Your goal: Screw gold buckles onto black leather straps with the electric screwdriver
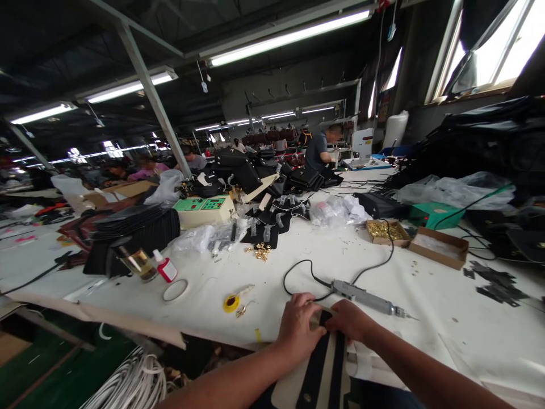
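At the table's front edge, my left hand [300, 326] grips the top left of a flat beige panel [292, 386] with black straps. Close beside it, my right hand [348, 319] has its fingers closed on the panel's upper end, near a black strap [317, 363]. The fingertips of both hands almost meet there, and what lies between them is partly hidden. The panel hangs down toward my body. Just beyond my right hand lies a grey electric screwdriver [366, 296] with its cord looped behind. A yellow tape roll [231, 303] and small gold fittings [241, 311] are left of my hands.
Further back are a gold hardware pile [260, 251], a red-and-white bottle [166, 267], a white ring [175, 289] and a control box [204, 210]. Cardboard trays [438, 247] and black metal pieces [498, 284] lie right. A person [317, 150] works behind stacked black bags.
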`<state>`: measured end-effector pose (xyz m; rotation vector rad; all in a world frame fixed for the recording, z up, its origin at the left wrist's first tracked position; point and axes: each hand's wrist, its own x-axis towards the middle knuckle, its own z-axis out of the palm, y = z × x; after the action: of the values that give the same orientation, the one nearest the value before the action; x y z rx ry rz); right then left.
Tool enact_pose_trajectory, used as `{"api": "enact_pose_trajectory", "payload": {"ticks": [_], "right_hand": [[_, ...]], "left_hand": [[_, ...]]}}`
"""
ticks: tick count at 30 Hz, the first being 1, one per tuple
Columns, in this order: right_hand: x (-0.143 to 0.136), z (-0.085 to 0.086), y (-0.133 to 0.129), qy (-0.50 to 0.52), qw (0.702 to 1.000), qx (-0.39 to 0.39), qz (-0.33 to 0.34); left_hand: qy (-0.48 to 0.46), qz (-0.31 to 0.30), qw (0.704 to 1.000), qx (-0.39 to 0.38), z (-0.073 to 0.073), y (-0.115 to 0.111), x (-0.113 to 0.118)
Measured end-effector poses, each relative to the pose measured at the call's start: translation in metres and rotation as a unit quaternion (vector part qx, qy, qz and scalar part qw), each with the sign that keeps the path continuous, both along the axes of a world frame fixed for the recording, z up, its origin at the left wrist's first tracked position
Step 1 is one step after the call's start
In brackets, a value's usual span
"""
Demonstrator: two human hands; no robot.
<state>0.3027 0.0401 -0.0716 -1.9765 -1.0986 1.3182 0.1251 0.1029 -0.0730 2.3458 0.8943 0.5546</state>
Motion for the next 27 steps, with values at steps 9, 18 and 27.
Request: {"api": "enact_pose_trajectory", "payload": {"ticks": [9, 18, 27], "right_hand": [[-0.003, 0.003, -0.001, 0.008, 1.000, -0.016, -0.026], [0.000, 0.007, -0.005, -0.048, 0.998, -0.019, -0.026], [0.010, 0.023, -0.027, -0.115, 0.992, 0.005, -0.050]], "left_hand": [[-0.018, -0.017, 0.999, -0.035, -0.008, -0.002, 0.002], [-0.001, -0.027, 0.999, -0.025, -0.006, -0.001, 0.002], [0.038, -0.065, 0.997, 0.022, 0.003, 0.007, 0.007]]}}
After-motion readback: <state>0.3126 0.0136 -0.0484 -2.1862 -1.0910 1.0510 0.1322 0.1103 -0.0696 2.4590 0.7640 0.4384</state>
